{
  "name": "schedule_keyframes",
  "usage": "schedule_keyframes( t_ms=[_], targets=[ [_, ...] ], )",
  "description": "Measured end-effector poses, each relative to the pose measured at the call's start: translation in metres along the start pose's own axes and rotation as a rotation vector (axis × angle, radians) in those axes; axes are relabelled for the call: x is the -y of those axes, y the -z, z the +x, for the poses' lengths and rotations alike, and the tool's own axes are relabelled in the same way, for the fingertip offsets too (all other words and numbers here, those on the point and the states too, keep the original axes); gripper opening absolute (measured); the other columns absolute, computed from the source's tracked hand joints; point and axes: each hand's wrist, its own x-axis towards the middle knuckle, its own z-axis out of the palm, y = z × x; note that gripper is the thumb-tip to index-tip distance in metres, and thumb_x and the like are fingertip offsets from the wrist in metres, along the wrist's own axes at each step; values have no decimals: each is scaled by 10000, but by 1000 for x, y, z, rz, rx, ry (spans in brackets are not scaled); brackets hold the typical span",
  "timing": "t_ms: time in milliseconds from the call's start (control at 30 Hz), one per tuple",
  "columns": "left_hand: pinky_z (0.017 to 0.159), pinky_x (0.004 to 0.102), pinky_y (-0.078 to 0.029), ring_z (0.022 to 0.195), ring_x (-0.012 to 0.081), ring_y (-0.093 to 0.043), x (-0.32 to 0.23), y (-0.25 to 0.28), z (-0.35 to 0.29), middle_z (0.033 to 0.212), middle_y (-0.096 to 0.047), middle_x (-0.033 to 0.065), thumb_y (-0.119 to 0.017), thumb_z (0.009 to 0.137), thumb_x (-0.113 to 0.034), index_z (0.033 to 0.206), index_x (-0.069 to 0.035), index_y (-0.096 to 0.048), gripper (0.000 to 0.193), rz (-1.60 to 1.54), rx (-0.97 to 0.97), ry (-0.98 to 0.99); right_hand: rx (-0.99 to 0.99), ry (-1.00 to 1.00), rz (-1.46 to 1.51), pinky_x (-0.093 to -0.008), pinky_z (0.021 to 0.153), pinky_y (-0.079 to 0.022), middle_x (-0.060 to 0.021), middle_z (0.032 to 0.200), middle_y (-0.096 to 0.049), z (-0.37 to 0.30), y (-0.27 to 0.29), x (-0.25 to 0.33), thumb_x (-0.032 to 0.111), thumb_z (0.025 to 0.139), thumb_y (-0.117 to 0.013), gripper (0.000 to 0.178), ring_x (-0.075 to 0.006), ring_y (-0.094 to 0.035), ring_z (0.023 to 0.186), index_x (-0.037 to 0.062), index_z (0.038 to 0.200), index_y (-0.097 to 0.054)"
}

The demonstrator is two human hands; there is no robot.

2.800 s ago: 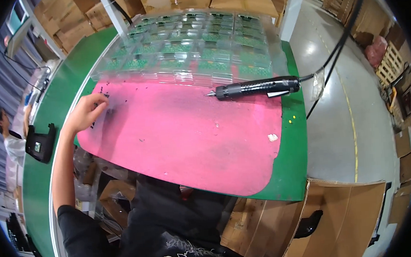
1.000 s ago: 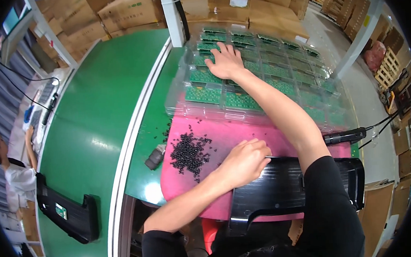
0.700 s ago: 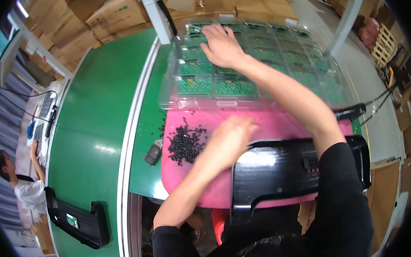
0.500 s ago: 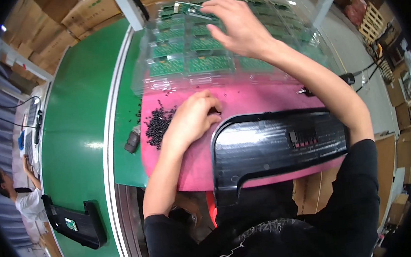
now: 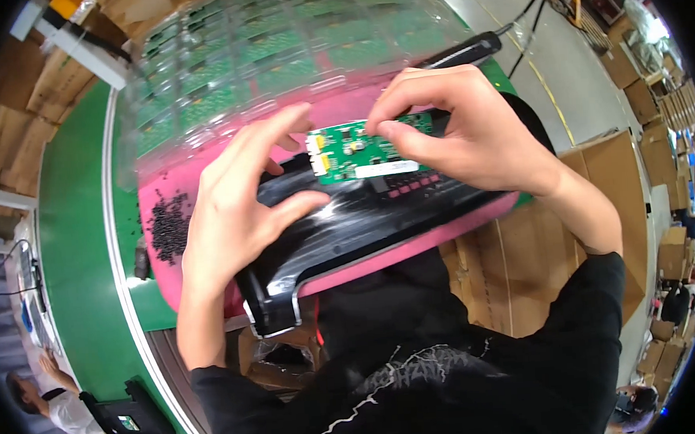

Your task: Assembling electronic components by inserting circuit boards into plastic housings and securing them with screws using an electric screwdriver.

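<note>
Pinched between the thumb and fingers of my right hand (image 5: 465, 130) is a green circuit board (image 5: 351, 149), with white connectors on its left end and a white label strip along its lower edge. It hangs over a black plastic housing (image 5: 340, 225) that lies on the pink mat (image 5: 413, 241). My left hand (image 5: 238, 192) is open, thumb and fingers spread near the connector end of the board, above the left part of the housing. A slotted opening (image 5: 409, 184) in the housing shows just below the board.
Clear plastic trays (image 5: 265, 47) of green boards stand at the far side. A pile of small black parts (image 5: 170, 224) lies left on the mat. At the far right is a black corded tool (image 5: 465, 51). Another black housing (image 5: 133, 417) rests on the green belt, near a person (image 5: 64, 401).
My right hand has come back from the trays with a circuit board and holds it over the housing. My left hand has left the black parts and moved beside the board. The view has shifted.
</note>
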Motion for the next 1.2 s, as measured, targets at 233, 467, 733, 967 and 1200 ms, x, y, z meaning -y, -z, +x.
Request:
schedule_keyframes(
  t_ms=[233, 467, 733, 967, 1200],
  targets=[
    [650, 275, -545, 854, 205, -649, -18, -21, 27, 1050, -666, 122, -823, 638, -38, 1138, -16, -654, 528, 155, -92, -298, -133, 41, -37, -325, 779, -503, -105, 970, -674, -29, 27, -10, 72, 782, -713, 286, -205, -644, 877, -1, 1050, -646],
    [612, 258, -535, 858, 175, -647, -5, -45, 29, 1032, -676, 97, -837, 654, -102, 1143, -32, -661, 524, -52, 2, -199, -24, -24, -92, -325, 932, -457, -114, 1148, -626, -64, 45, -41, 75, 669, -813, 582, -228, -596, 1054, -1, 1198, -582],
    [567, 261, -523, 715, 152, -593, 9, -72, 24, 920, -637, 97, -814, 674, -120, 1143, -14, -646, 510, -10, 379, 172, 1, -143, 10, -375, 994, -435, -111, 1183, -617, -95, 13, -86, 105, 648, -821, 519, -267, -575, 1123, 24, 1117, -614],
    [741, 387, -503, 853, 286, -600, 10, -82, 18, 1011, -561, 98, -792, 701, -180, 1081, -16, -576, 467, 105, 499, 233, 77, -209, -72, -401, 1016, -413, -72, 1242, -559, -101, -1, -98, 107, 627, -821, 549, -288, -488, 1187, 62, 1135, -618],
    [752, 371, -496, 895, 290, -598, 13, -85, 17, 1025, -550, 99, -797, 701, -169, 1093, -26, -568, 475, 118, 455, 200, 67, -211, -98, -405, 1014, -410, -73, 1247, -553, -100, -4, -98, 122, 640, -816, 548, -300, -485, 1178, 61, 1144, -612]
  ],
)
